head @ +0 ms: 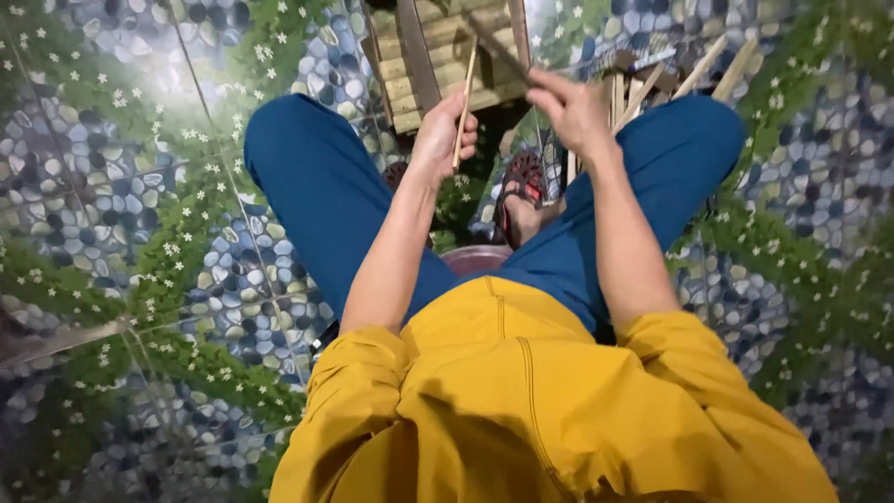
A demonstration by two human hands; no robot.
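Observation:
My left hand (443, 130) is closed around a thin pale bamboo stick (465, 101) that points up and away from me. My right hand (573, 110) grips a dark blade-like tool (494, 48), blurred, whose tip reaches over the stick's upper end. Both hands hang between my knees, above a small wooden slatted stool (438, 58). I sit in blue trousers and a yellow jacket with the sleeves rolled up.
A pile of several cut bamboo sticks (652, 84) lies by my right knee. My sandalled foot (523, 191) rests below the hands, next to a reddish round rim (477, 257). The floor (140, 233) is tiled with a pebble and leaf pattern.

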